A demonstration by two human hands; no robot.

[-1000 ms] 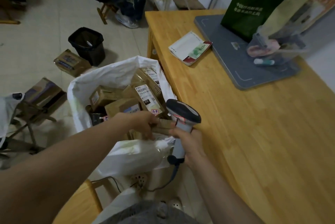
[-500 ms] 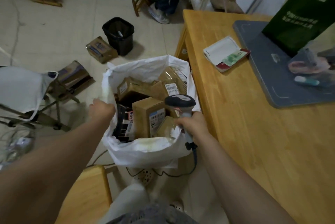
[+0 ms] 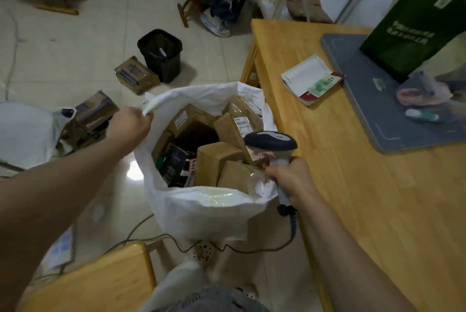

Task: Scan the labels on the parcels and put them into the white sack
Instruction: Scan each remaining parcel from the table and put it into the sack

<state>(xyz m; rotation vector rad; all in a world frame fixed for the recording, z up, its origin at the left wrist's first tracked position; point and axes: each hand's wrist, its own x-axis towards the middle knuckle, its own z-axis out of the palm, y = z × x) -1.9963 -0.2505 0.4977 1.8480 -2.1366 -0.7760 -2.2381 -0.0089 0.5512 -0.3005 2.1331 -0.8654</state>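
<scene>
White woven sack (image 3: 201, 210) stands open on the floor, close against the counter (image 3: 353, 198) at its left edge. It is filled nearly to the rim with brown cardboard parcels (image 3: 214, 160) and one dark packet (image 3: 174, 162), several labels facing up. The left hand (image 3: 128, 125) curls round the sack's far-left rim, pulled up to a peak. The right hand (image 3: 292, 180) wraps the handle of the scanner (image 3: 271, 141) just above the right rim. Beyond the sack, a black bin (image 3: 161, 54) and a loose parcel (image 3: 136, 77) sit on the tiles, with floor showing between them and the sack.

Head view, seemingly close above sack (image 3: 201, 213)
</scene>
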